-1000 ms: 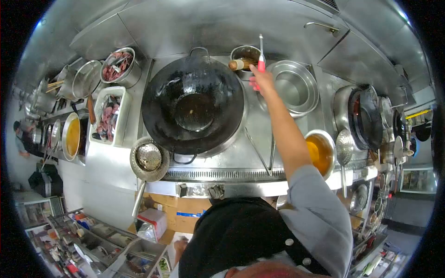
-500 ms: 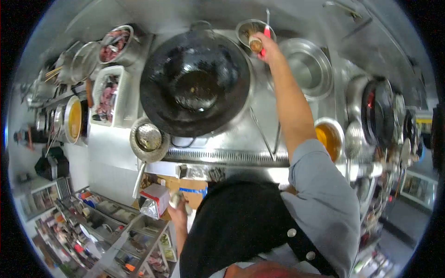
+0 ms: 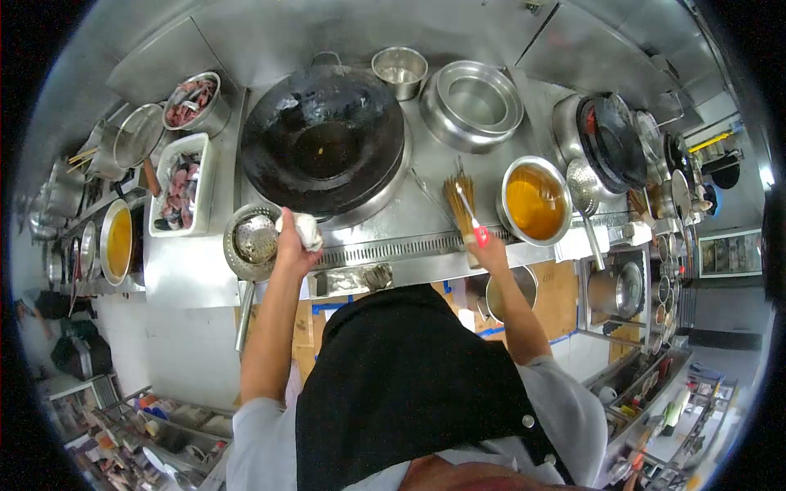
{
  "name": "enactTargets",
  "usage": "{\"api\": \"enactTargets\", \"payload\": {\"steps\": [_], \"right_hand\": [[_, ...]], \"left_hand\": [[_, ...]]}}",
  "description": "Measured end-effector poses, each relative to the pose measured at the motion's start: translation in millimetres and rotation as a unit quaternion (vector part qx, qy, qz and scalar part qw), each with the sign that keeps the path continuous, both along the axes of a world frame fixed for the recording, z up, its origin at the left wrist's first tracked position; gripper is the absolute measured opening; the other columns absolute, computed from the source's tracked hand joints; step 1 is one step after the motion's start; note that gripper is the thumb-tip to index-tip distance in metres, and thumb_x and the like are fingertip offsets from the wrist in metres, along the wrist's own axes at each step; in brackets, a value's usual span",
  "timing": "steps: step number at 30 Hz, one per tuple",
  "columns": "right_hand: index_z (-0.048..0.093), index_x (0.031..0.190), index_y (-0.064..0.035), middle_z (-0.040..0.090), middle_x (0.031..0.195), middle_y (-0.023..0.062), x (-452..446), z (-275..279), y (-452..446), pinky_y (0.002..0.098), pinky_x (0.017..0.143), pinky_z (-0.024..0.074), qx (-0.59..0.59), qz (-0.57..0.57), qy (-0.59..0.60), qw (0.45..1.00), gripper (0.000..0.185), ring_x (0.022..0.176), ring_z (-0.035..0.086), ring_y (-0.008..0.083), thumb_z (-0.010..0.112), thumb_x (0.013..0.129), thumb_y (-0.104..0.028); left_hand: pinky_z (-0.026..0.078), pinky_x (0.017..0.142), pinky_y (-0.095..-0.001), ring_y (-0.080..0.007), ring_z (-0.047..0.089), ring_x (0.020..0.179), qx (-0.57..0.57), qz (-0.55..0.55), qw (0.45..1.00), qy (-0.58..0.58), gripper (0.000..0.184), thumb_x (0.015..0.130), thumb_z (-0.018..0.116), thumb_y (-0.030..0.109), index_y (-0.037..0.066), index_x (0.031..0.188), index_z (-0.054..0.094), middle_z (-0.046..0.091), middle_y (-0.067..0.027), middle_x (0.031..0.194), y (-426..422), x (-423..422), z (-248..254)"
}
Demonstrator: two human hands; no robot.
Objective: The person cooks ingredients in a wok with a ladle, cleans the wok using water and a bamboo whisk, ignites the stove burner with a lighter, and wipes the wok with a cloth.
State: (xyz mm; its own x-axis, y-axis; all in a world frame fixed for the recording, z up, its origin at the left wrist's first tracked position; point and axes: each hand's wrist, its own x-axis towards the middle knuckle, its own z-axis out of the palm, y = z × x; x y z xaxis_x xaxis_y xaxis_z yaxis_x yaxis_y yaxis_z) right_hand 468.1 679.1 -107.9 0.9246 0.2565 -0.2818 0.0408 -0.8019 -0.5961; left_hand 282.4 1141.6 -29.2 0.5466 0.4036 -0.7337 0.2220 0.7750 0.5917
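My left hand is closed round a white cloth at the near edge of a large black wok. Beside it, on the left, a perforated ladle rests with its handle toward me. My right hand grips a bamboo brush together with a red-handled tool, both pointing away from me over the steel counter. Right of them stands a bowl of orange-yellow liquid.
At the back are a small steel pot and a wide steel pot. A white tray of meat and a pot of meat stand left. A skimmer and black pans are at the right.
My right hand has drawn the brush and red-handled tool from the small pot back toward me. My left hand has risen from beside my body to the wok's near edge with the cloth.
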Motion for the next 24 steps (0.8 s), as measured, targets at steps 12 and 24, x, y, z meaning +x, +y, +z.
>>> {"api": "enactTargets", "payload": {"steps": [12,24], "right_hand": [[0.059,0.134,-0.0020,0.068,0.122,0.0272,-40,54,2,0.0515,0.092,0.0536,-0.089,-0.067,-0.094,0.989,0.059,0.110,0.068,0.0436,0.071,0.095,-0.046],[0.063,0.128,-0.0045,0.065,0.089,0.0059,80,140,115,0.0342,0.074,0.0493,0.136,0.097,-0.098,0.981,0.038,0.080,0.058,0.0183,0.063,0.103,-0.033]], "left_hand": [[0.047,0.059,-0.0415,-0.0232,0.063,0.072,0.025,-0.009,1.000,-0.016,0.016,0.084,0.069,0.010,0.015,0.097,0.062,0.065,-0.0052,0.082,30,38,-67],[0.047,0.050,-0.0322,-0.0206,0.062,0.062,-0.049,0.192,0.972,-0.128,0.006,0.084,0.063,0.007,0.006,0.087,0.058,0.063,-0.0102,0.074,-32,-103,0]]}}
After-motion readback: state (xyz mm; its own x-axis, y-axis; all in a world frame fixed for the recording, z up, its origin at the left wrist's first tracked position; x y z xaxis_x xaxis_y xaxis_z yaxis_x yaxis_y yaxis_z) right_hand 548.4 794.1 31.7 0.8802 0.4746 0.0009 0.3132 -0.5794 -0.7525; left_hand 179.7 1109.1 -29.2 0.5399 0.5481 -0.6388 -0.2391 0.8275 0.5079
